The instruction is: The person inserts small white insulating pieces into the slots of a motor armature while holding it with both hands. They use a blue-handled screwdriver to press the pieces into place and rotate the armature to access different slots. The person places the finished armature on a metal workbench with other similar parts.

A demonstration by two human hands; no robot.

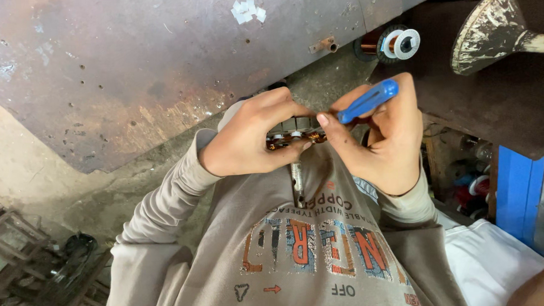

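Copper-wound motor part (295,136), with a metal shaft (297,185) sticking out toward the person's chest, sits between both hands just above the front of a grey-brown sweatshirt (324,254). Left hand (250,138) is wrapped around the part's left side, fingers closed on it, thumb pressed along its lower edge. Right hand (386,137) is clamped on a tool with a blue handle (368,100), gripped between thumb and curled fingers; the handle slants up to the right, and its working end is hidden behind the fingers close to the part, so whether it touches the windings cannot be told.

Behind the hands runs a rusty, scuffed metal plate (130,73) with a small patch of torn white tape (248,11) near its top edge. To the upper right, a reel of copper wire (395,44) with a white round flange lies just under the plate's edge, and a paint-caked brush (491,34) reaches in from the corner. At the right edge stands a bright blue panel (517,192), with a white cloth (492,254) below it. The sweatshirt bears orange and blue block print across the chest
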